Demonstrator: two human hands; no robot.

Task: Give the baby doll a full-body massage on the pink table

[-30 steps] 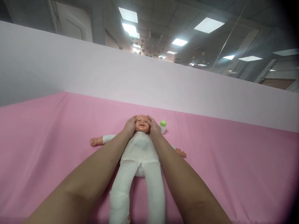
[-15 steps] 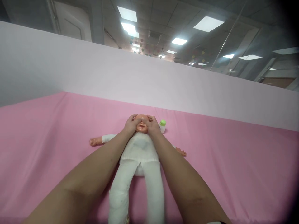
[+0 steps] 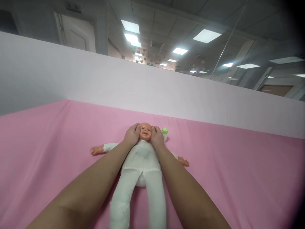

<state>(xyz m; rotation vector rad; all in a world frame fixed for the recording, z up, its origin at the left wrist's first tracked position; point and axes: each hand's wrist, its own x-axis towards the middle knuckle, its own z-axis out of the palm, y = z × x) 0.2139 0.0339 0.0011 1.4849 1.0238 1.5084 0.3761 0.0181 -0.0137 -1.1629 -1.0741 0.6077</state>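
A baby doll (image 3: 142, 156) with a white cloth body lies on its back, arms spread to the sides and legs toward me. My left hand (image 3: 132, 135) is pressed along the left side of the doll's head (image 3: 145, 130), fingers curved round it. On the opposite side, my right hand (image 3: 157, 137) cups the head in the same way. The doll's face shows between my two thumbs. Just right of my right hand stands a small bottle (image 3: 165, 133) with a green cap, partly hidden by that hand.
A pink sheet (image 3: 214, 171) with soft folds covers the surface under the doll. Behind it rises a white padded wall (image 3: 143, 86), which also turns along the left. Above the wall, glass shows ceiling lights (image 3: 206, 36) and a door (image 3: 77, 33).
My thumbs have moved outward from the middle of the doll's face to the sides of its head, uncovering the eyes. The whole view has shifted slightly, so everything sits lower.
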